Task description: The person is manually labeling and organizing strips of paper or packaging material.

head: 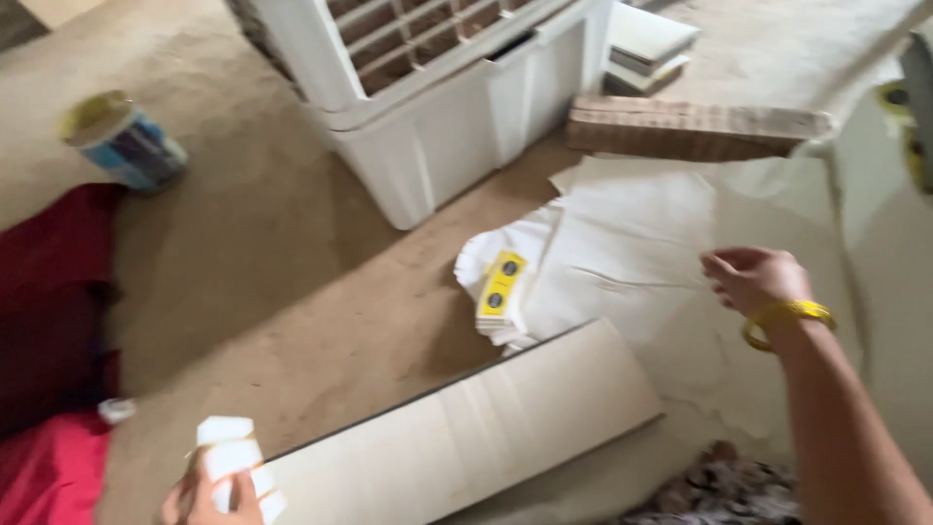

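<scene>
My left hand (pixel 209 496) is at the bottom edge, closed around a small white folded paper piece (pixel 231 457). It sits beside the near end of a long pale cardboard sheet (pixel 466 433) lying on the floor. My right hand (pixel 753 277), with a yellow bangle (pixel 787 319) on the wrist, hovers over a large white paper sheet (pixel 641 243); its fingers are curled loosely and I see nothing in them. A crumpled white stack with a yellow label (pixel 501 285) lies between the two hands.
A white air cooler (pixel 437 107) stands at the top centre. A cardboard strip (pixel 695 126) lies to its right. A round tin (pixel 121 141) is at the left, above red cloth (pixel 49 321). The floor is bare concrete.
</scene>
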